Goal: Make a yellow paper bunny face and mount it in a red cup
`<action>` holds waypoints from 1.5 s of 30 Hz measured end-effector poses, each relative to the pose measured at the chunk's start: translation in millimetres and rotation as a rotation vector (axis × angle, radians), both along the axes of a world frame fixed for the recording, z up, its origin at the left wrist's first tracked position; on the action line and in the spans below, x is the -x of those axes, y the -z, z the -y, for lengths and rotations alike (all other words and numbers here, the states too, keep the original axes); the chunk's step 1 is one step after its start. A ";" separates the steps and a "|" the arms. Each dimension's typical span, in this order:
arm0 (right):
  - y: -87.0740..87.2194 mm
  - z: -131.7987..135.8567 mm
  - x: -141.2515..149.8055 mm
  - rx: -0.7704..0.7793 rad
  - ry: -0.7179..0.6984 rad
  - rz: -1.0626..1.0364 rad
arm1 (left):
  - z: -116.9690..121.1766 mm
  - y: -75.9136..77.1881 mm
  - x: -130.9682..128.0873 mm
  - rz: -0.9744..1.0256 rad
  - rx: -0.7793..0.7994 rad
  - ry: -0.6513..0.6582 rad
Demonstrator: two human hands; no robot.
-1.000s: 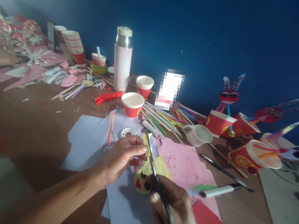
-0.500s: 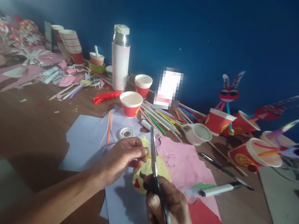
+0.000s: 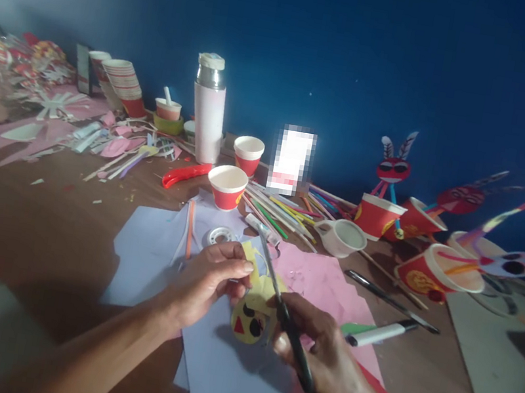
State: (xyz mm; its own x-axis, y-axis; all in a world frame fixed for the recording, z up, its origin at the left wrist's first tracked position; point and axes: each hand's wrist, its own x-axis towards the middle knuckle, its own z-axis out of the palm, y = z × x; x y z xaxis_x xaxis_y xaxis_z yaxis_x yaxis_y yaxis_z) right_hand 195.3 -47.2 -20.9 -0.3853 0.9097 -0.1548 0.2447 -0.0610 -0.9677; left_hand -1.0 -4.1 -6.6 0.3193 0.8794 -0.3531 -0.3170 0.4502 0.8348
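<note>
My left hand (image 3: 213, 282) is closed in a pinch on a small piece of yellow paper (image 3: 247, 251), whose upper edge shows above the fingertips. A pair of scissors (image 3: 292, 329) with black handles is gripped in my right hand (image 3: 318, 345), its blades pointing up and away, just right of the yellow paper. Below my fingertips, on the sheets, lies a round yellow paper face (image 3: 245, 333) with black eye shapes and a red triangle. Blue-grey paper (image 3: 234, 378) and pink paper (image 3: 315, 271) spread out underneath.
Behind my hands stand two red-and-white paper cups (image 3: 227, 185), a white flask (image 3: 209, 118) and coloured sticks (image 3: 280, 212). To the right are a white cup (image 3: 343, 237), a marker (image 3: 380, 333) and cups with paper figures (image 3: 379, 216). Paper scraps (image 3: 122, 141) lie at the left.
The scissors have turned, so their handles now appear edge-on, and my right hand has shifted slightly right. My left hand keeps its pinch. The view has tilted a little.
</note>
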 end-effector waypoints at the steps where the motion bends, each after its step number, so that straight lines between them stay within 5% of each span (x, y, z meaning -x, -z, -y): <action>1: -2.8 -0.1 0.0 0.004 -0.024 0.012 | -0.2 -0.3 0.7 0.001 -0.002 0.003; 13: -15.5 0.7 1.1 0.007 -0.129 0.095 | -1.1 -1.8 5.9 0.042 -0.022 0.022; 45: -1.4 9.1 4.9 0.046 -0.042 0.033 | -3.3 1.5 5.6 -0.026 -0.007 0.030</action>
